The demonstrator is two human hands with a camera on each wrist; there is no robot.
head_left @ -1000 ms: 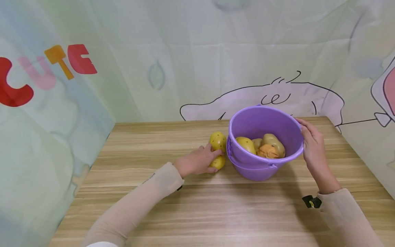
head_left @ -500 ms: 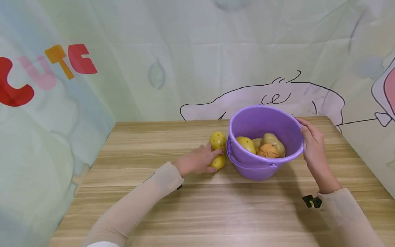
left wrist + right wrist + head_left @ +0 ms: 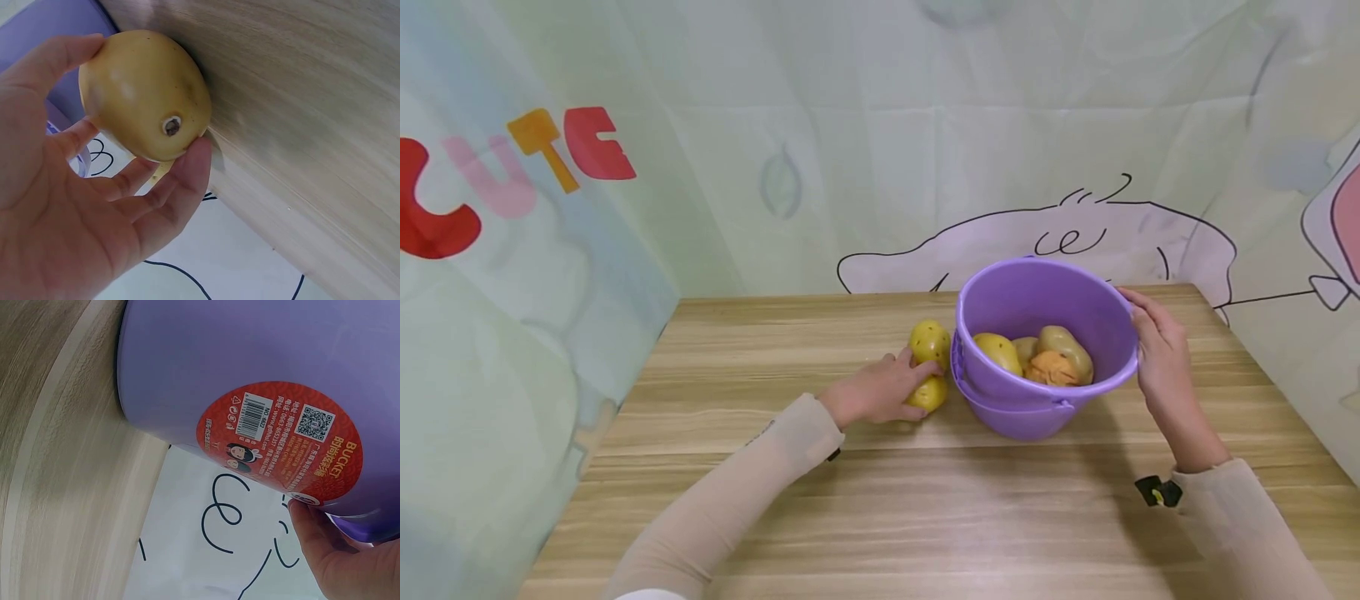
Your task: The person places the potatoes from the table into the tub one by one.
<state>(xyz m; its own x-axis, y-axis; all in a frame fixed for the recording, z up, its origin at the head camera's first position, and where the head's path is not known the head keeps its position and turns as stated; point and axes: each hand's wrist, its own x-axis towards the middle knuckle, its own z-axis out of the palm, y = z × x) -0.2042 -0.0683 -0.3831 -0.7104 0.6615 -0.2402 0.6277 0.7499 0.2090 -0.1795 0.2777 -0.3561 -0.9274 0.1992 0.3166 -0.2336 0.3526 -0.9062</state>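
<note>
My left hand (image 3: 883,390) grips a yellow potato (image 3: 929,394) on the table, just left of the purple bucket (image 3: 1026,417). In the left wrist view, thumb and fingers curl round this smooth potato (image 3: 147,94), which has a dark spot. A second yellow potato (image 3: 930,341) with dark specks lies right behind the first, close to the bucket's side. My right hand (image 3: 1165,358) holds the bucket's rim at its right. The bucket leans with its opening towards me. Inside lie a yellow potato (image 3: 997,352), tan potatoes (image 3: 1063,346) and a wrinkled orange lump (image 3: 1051,367).
Wood-grain table (image 3: 760,350) runs under everything, up to a printed cloth backdrop (image 3: 850,167) at the back and sides. The bucket's handle (image 3: 1011,404) hangs down against its near side. A red label (image 3: 281,447) shows on the bucket in the right wrist view.
</note>
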